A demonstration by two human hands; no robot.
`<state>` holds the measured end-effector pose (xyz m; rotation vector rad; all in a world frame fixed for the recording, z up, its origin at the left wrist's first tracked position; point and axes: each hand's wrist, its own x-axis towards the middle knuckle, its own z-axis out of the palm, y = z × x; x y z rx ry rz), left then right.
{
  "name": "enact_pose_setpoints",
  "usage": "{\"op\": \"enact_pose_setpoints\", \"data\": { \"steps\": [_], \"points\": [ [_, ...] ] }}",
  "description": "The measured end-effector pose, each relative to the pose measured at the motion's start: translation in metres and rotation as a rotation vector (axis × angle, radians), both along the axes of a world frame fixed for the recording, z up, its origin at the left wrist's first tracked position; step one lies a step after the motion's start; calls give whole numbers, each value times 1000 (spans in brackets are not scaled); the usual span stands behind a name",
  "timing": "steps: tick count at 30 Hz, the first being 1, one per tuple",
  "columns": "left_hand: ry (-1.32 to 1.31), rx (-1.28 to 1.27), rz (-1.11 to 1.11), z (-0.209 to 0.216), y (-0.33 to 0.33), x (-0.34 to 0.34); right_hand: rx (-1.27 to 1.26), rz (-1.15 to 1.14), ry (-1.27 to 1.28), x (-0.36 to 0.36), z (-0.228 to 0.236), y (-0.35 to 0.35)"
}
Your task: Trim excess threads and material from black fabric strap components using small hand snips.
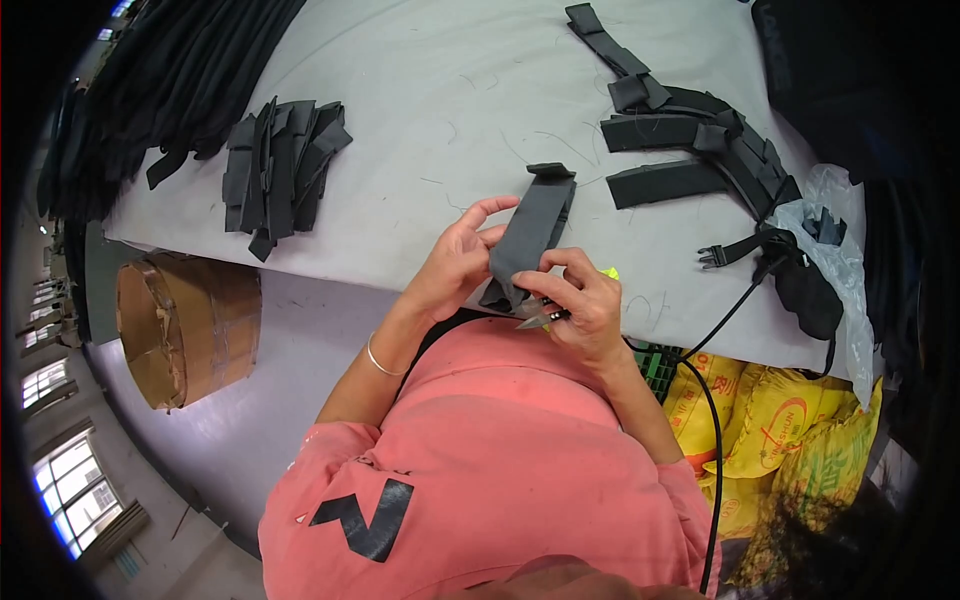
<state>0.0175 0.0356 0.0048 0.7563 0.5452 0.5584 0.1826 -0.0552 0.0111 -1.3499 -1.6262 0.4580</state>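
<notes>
A dark grey folded fabric strip (534, 222) is held up over the near edge of the table, its upper end folded over. My left hand (447, 272) grips it from the left, with the forefinger stretched along its side. My right hand (590, 312) pinches the lower end between thumb and fingers. Tucked in that same hand is a small pair of thread snips (540, 320), blades pointing left. Part of the snips is hidden by the fingers. On the right of the table lies a loose heap of similar strips (665, 185), and a second pile (285, 165) lies on the left.
Loose threads lie on the pale table cover (420, 120). Dark garments (190, 70) are heaped at the far left. A cardboard box (200, 320) stands below the table. At right are a buckled black strap (735, 252), a clear plastic bag (840, 240), a cable and yellow sacks (790, 420).
</notes>
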Motion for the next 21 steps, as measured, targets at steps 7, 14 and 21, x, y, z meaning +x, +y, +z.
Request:
{"op": "enact_pose_setpoints", "data": {
  "steps": [7,14,21],
  "points": [
    [-52,-250,39,-12,17,-3,-44,194,-199,4,0,-5],
    [270,-54,178,-9,19,10,-184,295,-355,-2,-5,-9],
    [336,15,152,-3,15,8,-265,288,-230,2,-11,-9]
  ]
}}
